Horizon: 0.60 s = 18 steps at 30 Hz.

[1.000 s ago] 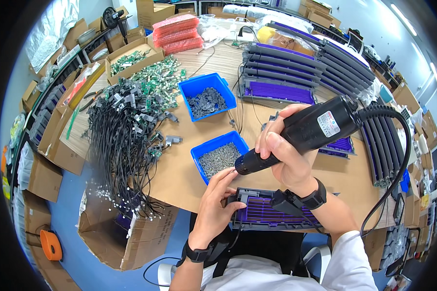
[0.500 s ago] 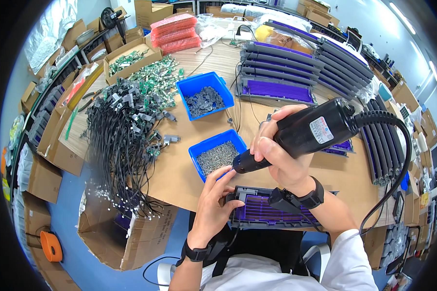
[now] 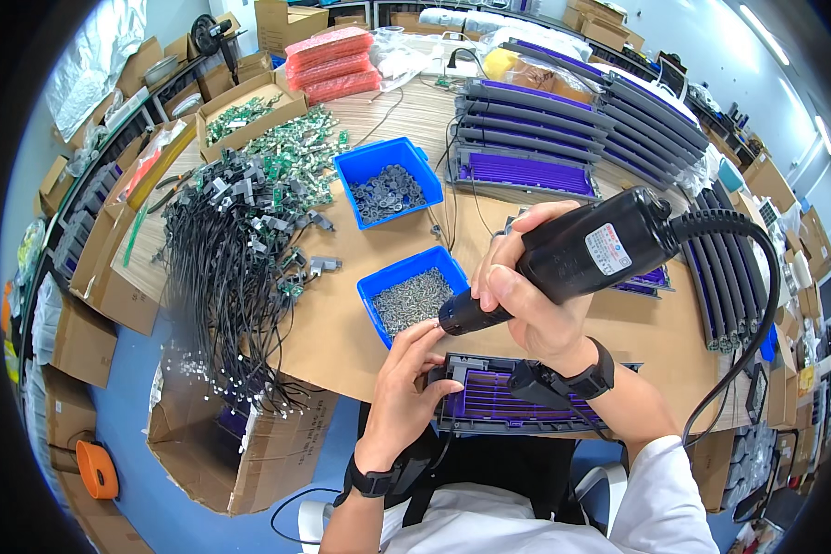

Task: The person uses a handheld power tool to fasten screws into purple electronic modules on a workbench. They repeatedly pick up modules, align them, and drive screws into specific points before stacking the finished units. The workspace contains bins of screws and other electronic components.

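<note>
A black corded electric screwdriver (image 3: 582, 254) is gripped in my right hand (image 3: 531, 295), its nose pointing down and left. My left hand (image 3: 406, 379) is at the left end of a grey and purple slatted panel (image 3: 517, 397), thumb on its edge. Its index and middle fingertips reach up to the screwdriver's nose. Whether they pinch a small screw is hidden. Just beyond stands a blue bin of small metal screws (image 3: 415, 300). Farther back is a blue bin of dark grey rings (image 3: 388, 194).
On the left lies a heap of black cables with connectors (image 3: 231, 268), beside loose green circuit boards (image 3: 295, 148). Stacked grey-purple panels (image 3: 526, 138) fill the back right. The screwdriver's thick cord (image 3: 771, 305) loops down at right. Below the table's left edge stands an open cardboard box (image 3: 277, 452).
The screwdriver and my right hand have shifted very slightly left. My left hand and the panel look almost unmoved.
</note>
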Available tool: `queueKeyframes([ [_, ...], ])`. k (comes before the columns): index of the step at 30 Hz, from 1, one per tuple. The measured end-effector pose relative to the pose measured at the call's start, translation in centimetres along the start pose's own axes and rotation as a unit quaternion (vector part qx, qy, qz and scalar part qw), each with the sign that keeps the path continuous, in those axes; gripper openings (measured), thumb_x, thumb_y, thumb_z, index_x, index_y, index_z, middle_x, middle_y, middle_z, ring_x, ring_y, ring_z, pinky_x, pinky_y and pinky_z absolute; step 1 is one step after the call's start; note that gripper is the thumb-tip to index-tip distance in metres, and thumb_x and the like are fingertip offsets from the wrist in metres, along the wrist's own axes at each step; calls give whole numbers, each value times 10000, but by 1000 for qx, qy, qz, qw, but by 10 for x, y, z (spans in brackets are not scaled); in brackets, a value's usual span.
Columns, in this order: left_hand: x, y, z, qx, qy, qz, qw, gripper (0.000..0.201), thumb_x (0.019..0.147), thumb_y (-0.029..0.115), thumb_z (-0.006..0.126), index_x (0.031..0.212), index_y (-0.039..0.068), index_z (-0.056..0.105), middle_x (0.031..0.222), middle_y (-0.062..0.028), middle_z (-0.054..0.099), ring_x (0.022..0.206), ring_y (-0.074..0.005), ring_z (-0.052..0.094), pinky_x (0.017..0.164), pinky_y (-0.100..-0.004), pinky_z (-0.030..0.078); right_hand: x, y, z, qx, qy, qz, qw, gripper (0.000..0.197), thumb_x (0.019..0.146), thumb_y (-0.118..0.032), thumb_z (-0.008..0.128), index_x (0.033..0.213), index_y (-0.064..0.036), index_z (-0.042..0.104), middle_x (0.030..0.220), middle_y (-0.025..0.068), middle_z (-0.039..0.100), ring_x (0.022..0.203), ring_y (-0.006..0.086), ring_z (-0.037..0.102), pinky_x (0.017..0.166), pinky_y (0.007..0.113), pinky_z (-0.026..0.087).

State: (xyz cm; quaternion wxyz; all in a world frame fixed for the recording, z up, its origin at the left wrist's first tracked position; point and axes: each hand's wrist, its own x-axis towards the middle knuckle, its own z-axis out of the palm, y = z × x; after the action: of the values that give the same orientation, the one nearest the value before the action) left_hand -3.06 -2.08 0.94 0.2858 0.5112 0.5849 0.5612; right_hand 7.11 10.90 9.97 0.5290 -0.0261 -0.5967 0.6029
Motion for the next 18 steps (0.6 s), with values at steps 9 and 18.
queueKeyframes([
  [9, -1, 1, -1, 0, -1, -4, 1000, 649, 668, -89, 765, 1264, 16, 530, 1306, -80, 491, 902, -180, 605, 758, -288, 528, 1, -5, 2, 8, -5, -15, 1000, 408, 767, 69, 680, 1112, 0, 473, 702, 56, 605, 595, 97, 581, 549, 224, 461],
  [18, -1, 0, 1, 0, 4, 0, 1000, 633, 662, -99, 762, 1246, 13, 544, 1297, -82, 506, 897, -182, 607, 763, -294, 526, 0, -4, 2, 2, -7, -5, 1000, 392, 767, 77, 672, 1101, 4, 480, 692, 53, 600, 594, 101, 587, 550, 227, 463],
])
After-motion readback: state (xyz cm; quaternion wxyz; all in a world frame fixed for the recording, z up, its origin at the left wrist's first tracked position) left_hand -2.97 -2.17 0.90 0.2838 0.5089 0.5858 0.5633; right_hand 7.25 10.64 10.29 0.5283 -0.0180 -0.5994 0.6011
